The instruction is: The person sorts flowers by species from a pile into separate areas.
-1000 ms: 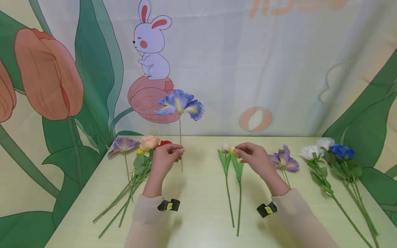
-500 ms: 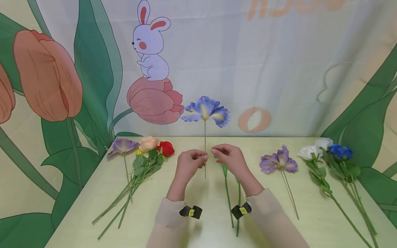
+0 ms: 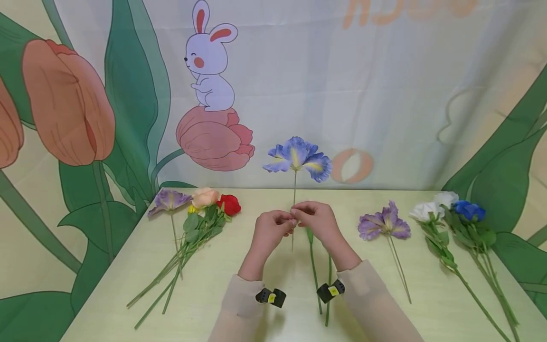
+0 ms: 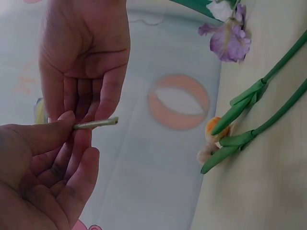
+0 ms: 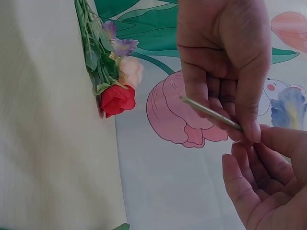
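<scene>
A blue iris with yellow streaks stands upright over the middle of the table, its bloom above the hands. My left hand pinches its thin stem between thumb and fingers. Close against it, my right hand also has thumb and fingertips at the stem, and the two hands' fingertips meet. The stem's cut end juts below the fingers in both wrist views. Two tulips lie under the right hand, which hides their heads in the head view; the left wrist view shows an orange tulip and a pale tulip.
Left on the table lie a purple iris, a peach rose and a red rose. To the right are another purple iris, white flowers and a blue rose. A printed curtain hangs behind.
My left hand has carried the blue iris rightward to the middle. My right hand has come left from beside the tulips, and its fingertips now meet the left hand's at the stem.
</scene>
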The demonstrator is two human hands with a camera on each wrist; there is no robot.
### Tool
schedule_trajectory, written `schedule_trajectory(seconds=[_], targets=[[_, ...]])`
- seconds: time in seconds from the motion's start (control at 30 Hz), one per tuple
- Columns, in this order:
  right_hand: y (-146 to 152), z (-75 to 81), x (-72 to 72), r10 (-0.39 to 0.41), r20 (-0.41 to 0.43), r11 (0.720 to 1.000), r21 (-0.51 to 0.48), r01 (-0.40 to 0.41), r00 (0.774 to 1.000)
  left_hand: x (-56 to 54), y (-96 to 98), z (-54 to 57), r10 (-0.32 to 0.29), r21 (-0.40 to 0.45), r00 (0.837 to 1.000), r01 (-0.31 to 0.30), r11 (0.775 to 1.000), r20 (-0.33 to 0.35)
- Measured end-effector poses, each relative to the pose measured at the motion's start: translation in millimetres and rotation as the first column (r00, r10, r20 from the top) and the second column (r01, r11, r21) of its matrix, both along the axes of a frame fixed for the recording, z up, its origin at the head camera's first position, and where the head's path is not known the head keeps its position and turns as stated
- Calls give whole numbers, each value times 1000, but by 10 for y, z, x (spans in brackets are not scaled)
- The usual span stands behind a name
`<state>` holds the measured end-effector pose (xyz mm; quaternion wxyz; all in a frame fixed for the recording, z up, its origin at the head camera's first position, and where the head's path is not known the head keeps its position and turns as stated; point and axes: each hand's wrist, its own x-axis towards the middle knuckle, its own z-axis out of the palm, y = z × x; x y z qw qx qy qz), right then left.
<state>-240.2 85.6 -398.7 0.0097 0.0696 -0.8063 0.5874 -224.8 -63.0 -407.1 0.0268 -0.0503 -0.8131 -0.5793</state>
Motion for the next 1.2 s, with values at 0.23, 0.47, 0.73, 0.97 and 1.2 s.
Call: schedule_trajectory(seconds=[0.23, 0.47, 0.73, 0.97, 1.2], targets=[[182, 35, 5, -8, -28, 1000, -4, 8, 1000, 50, -78, 31, -37, -122, 998, 30, 992, -60], [886, 113, 116, -55, -42, 992, 110, 59, 998, 56, -800, -13, 21, -372, 996, -53, 927, -89], [1538, -104, 354, -67, -21, 945, 319, 70, 998, 168, -1763, -58, 101, -493, 994, -106, 864, -37], [1860, -332, 505, -104, 59, 936, 344, 78, 993, 311, -2261, -80, 168, -531, 986, -133, 837, 19], [2044, -479, 617, -139, 152, 939, 333, 81, 979, 352, -2544, -187, 228, -569, 970, -141, 810, 84]])
